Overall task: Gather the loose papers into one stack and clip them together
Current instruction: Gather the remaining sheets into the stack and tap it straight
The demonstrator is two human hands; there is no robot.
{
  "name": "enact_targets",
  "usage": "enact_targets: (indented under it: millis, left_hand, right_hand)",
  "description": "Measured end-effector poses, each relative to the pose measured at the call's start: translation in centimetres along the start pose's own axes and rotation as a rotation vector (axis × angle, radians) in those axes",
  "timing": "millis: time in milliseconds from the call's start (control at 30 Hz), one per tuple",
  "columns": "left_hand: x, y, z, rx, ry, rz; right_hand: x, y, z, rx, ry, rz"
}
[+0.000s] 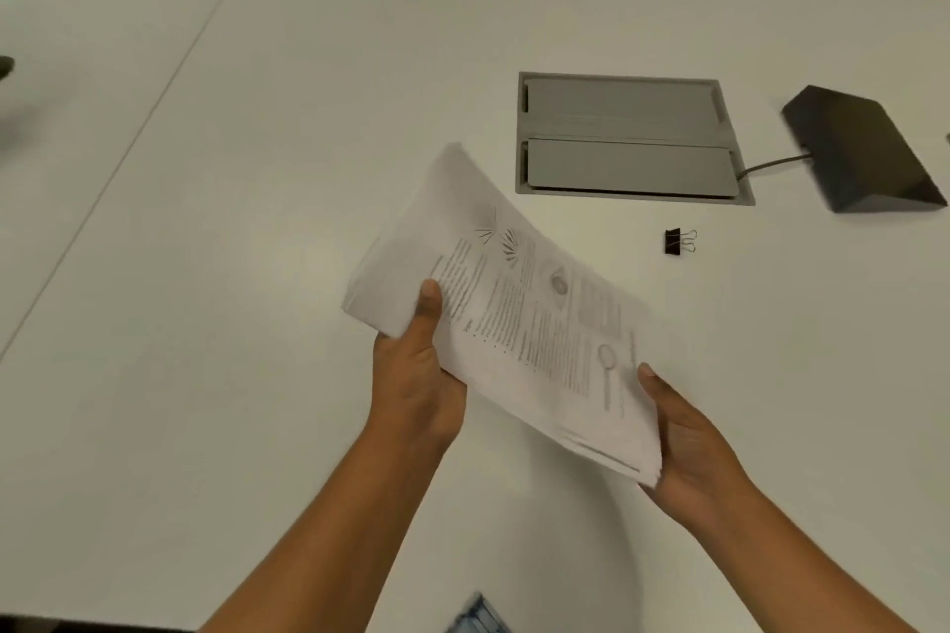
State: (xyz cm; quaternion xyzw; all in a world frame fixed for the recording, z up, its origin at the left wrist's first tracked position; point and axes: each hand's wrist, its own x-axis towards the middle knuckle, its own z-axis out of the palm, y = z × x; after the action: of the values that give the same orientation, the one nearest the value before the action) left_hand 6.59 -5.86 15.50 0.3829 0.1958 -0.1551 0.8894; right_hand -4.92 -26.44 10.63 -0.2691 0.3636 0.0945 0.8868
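Centrally in the frame, the left hand (416,375) grips the stack of papers (514,324) at its left edge, thumb pressed flat on top and the fingers curled out of sight beneath. The right hand (689,447) clasps the lower right corner the same way, thumb on the printed face, palm cupping the edge. The sheets are thin white paper, blurred, printed with columns of small text and a few grey drawings; they are held off the table and tilted, the far end sloping toward upper left, the layered edges showing at lower right. Right of the stack, apart from it, a small black binder clip (677,242) with wire handles lies on the smooth white table (205,272). Above it a rectangular grey metal hatch (627,139) with two flat lids is set into the tabletop. At right sits a dark wedge-shaped device (863,149), its cable (771,165) running to the hatch.
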Motion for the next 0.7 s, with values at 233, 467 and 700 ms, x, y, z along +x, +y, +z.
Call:
enact_targets:
  millis: [233, 467, 700]
  left_hand:
    - [0.0, -0.6, -3.1, -0.027, -0.07, -0.15]
    - [4.4, 3.5, -4.0, 0.718, -0.401, -0.155]
    - [6.2, 2.1, -1.2, 0.793, -0.443, 0.158]
  right_hand:
    - [0.3, -1.0, -1.1, -0.394, 0.082, -0.17]
    - [0.2, -5.6, -2.9, -0.667, 0.124, -0.525]
    - [0.6, -9.1, -1.8, -0.704, 0.017, -0.676]
